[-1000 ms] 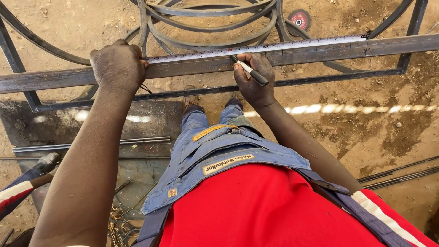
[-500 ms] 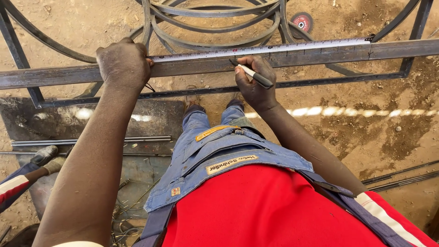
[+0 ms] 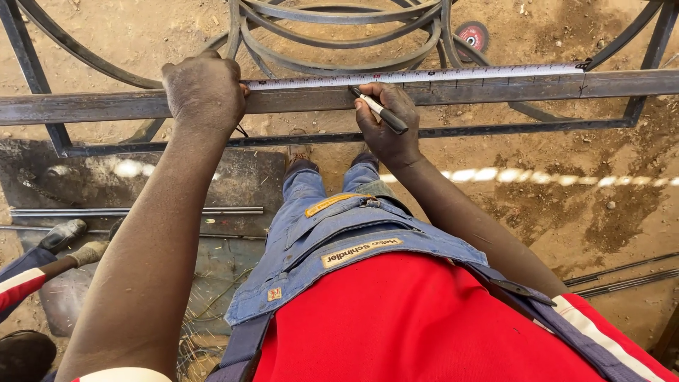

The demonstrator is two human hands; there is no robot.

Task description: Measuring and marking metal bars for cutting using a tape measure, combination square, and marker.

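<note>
A flat steel bar (image 3: 495,90) of a metal frame runs across in front of me. A tape measure's blade (image 3: 438,75) lies stretched along its top edge, hooked at the right end. My left hand (image 3: 205,92) is clamped over the bar and the tape's left end, covering the tape case. My right hand (image 3: 387,126) grips a black and white marker (image 3: 379,110), its tip touching the bar just under the tape.
Curved steel rings (image 3: 339,28) and a lower frame rail (image 3: 453,131) lie beyond the bar on sandy ground. A red grinding disc (image 3: 472,34) rests on the dirt. A steel sheet (image 3: 141,177) with thin rods lies at left, near another person's foot (image 3: 64,235).
My view has shifted slightly; both hands stay on the bar, with the marker tip held at the same spot under the tape.
</note>
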